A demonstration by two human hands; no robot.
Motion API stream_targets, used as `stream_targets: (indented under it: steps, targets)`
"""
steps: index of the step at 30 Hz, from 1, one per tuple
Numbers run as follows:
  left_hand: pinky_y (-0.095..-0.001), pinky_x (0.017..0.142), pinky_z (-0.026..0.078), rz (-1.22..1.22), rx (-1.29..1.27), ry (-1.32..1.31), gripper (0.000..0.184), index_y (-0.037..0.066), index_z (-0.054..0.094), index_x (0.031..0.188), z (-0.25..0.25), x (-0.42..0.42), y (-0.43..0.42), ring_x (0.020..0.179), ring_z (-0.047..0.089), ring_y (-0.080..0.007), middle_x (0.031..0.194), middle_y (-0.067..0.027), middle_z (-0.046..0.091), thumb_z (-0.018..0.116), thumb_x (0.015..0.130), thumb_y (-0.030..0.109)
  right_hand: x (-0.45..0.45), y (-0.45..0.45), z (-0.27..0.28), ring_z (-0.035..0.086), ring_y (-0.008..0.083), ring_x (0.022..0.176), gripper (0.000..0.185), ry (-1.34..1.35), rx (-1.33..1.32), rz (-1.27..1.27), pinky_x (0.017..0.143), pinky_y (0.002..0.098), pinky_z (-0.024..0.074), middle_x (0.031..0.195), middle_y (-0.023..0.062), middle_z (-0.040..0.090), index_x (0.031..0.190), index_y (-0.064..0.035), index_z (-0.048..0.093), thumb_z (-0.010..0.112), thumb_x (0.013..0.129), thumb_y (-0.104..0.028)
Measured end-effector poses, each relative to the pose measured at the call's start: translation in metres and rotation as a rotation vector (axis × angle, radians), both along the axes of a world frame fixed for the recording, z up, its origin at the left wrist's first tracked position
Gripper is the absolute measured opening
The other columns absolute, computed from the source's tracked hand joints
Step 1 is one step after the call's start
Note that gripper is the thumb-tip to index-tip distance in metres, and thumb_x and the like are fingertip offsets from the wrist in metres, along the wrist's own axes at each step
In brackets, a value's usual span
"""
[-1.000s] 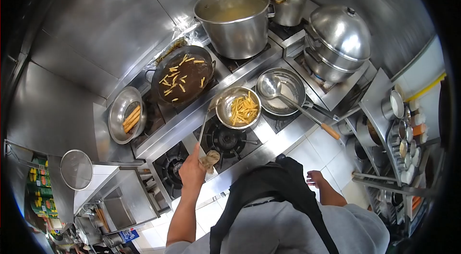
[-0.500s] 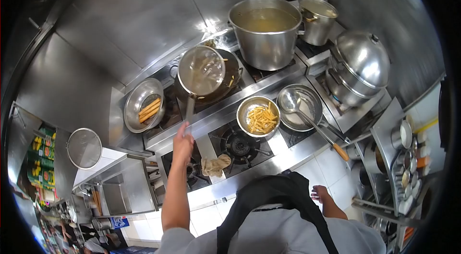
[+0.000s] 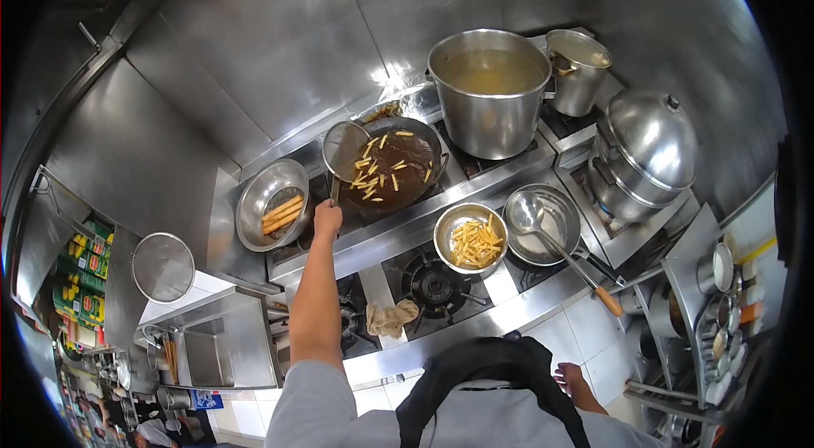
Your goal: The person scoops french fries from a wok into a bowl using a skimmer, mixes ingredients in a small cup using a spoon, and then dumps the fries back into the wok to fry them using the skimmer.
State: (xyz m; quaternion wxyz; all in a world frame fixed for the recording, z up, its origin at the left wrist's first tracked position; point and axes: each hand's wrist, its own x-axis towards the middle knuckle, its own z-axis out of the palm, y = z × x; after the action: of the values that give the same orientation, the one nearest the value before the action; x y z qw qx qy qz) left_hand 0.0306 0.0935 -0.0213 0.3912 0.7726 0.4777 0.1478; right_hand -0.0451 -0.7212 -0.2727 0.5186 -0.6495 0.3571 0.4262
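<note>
Closed round the handle of a round mesh strainer (image 3: 345, 151) is my left hand (image 3: 327, 217). The strainer tilts over the left rim of a dark wok (image 3: 420, 185), where several fries (image 3: 370, 168) float in brown oil. Left of the wok, a steel bowl (image 3: 246, 215) holds several long golden fried sticks (image 3: 282, 215). In front of the wok stands a smaller steel bowl (image 3: 443, 236) of golden fries (image 3: 475, 242). Low beside my body hangs my right hand (image 3: 570, 377), its fingers loosely apart and nothing visible in them.
A large stockpot (image 3: 487, 122) and a smaller pot (image 3: 580, 79) stand behind the wok. To the right are a lidded steamer pot (image 3: 649, 139) and a pan (image 3: 555, 198) with a ladle (image 3: 526, 215) across it. A crumpled cloth (image 3: 392, 318) lies by the front burners. Another strainer (image 3: 163, 267) sits far left.
My left hand has moved the strainer down and left from above the wok to its rim. The fries and dark oil in the wok show now. The view has shifted.
</note>
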Motion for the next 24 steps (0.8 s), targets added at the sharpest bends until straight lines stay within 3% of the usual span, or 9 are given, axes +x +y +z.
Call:
stream_targets:
  steps: [2,5,7,8,10,12,17,22,24]
  targets:
    - [-0.0353,0.064,0.050,-0.011,-0.140,0.045,0.047,0.010,0.061,0.130,0.034,0.005,-0.027,0.079,0.068,-0.0289,0.098,-0.0225,0.069,0.049,0.085,0.013,-0.008,-0.005,-0.003,0.061,0.0297,0.087,0.029,-0.004,0.002,0.013,0.072,0.0472,0.0564,0.108,0.0134,0.060,0.118,-0.0071,0.058,0.051,0.094,-0.021]
    - [-0.0354,0.073,0.051,0.004,-0.126,0.054,0.049,0.010,0.060,0.130,0.037,0.015,-0.029,0.090,0.069,-0.0293,0.105,-0.0204,0.069,0.048,0.083,0.011,-0.015,-0.014,-0.008,0.061,0.0290,0.086,0.025,0.014,0.009,-0.023,0.072,0.0470,0.0559,0.103,0.0122,0.060,0.115,-0.0071,0.059,0.052,0.094,-0.020]
    - [-0.0376,0.086,0.051,-0.153,0.213,0.014,0.050,0.012,0.061,0.131,0.037,0.019,-0.025,0.105,0.067,-0.0317,0.115,-0.0183,0.068,0.049,0.082,0.011,-0.018,-0.017,-0.011,0.061,0.0284,0.084,0.025,0.031,-0.005,-0.015,0.071,0.0468,0.0558,0.101,0.0115,0.060,0.114,-0.0078,0.060,0.053,0.094,-0.020]
    - [-0.0376,0.086,0.051,-0.153,0.211,0.014,0.050,0.012,0.061,0.131,0.037,0.019,-0.022,0.105,0.067,-0.0317,0.115,-0.0183,0.068,0.049,0.082,0.011,-0.019,-0.018,-0.012,0.061,0.0284,0.084,0.025,0.031,-0.007,-0.015,0.071,0.0468,0.0558,0.101,0.0115,0.060,0.114,-0.0078,0.060,0.053,0.094,-0.020]
    - [-0.0411,0.098,0.047,-0.218,0.473,0.211,0.051,0.014,0.061,0.132,0.076,0.016,-0.040,0.115,0.061,-0.0351,0.123,-0.0180,0.064,0.051,0.081,0.012,-0.018,-0.019,-0.011,0.061,0.0280,0.082,0.023,0.019,-0.005,-0.033,0.070,0.0461,0.0557,0.099,0.0110,0.060,0.113,-0.0081,0.060,0.054,0.093,-0.019]
    - [-0.0448,0.098,0.047,-0.251,0.507,0.279,0.049,0.017,0.062,0.130,0.128,0.007,-0.067,0.114,0.061,-0.0365,0.123,-0.0177,0.064,0.052,0.083,0.015,-0.014,-0.019,-0.009,0.061,0.0277,0.081,0.023,0.021,0.007,-0.071,0.069,0.0457,0.0558,0.098,0.0108,0.059,0.112,-0.0079,0.060,0.054,0.093,-0.019]
    - [-0.0465,0.096,0.049,-0.181,0.648,0.499,0.046,0.021,0.063,0.128,0.170,-0.010,-0.048,0.111,0.063,-0.0367,0.119,-0.0179,0.066,0.054,0.083,0.017,-0.004,-0.007,-0.004,0.060,0.0277,0.081,0.022,-0.001,0.005,-0.104,0.068,0.0445,0.0563,0.098,0.0113,0.059,0.110,-0.0075,0.060,0.054,0.092,-0.018]
    - [-0.0458,0.092,0.050,-0.272,0.689,0.425,0.039,0.018,0.068,0.121,0.157,-0.033,0.026,0.107,0.064,-0.0368,0.114,-0.0177,0.068,0.054,0.085,0.016,0.001,0.000,-0.007,0.060,0.0285,0.084,0.025,-0.013,0.023,-0.073,0.069,0.0446,0.0560,0.101,0.0122,0.059,0.114,-0.0074,0.059,0.052,0.092,-0.019]
    - [-0.0411,0.072,0.055,-0.360,0.497,0.394,0.035,0.018,0.070,0.118,0.134,-0.040,0.066,0.087,0.070,-0.0318,0.098,-0.0169,0.072,0.053,0.088,0.019,0.000,0.002,-0.007,0.060,0.0287,0.084,0.026,-0.015,0.032,-0.065,0.070,0.0447,0.0560,0.102,0.0123,0.059,0.115,-0.0074,0.059,0.052,0.093,-0.019]
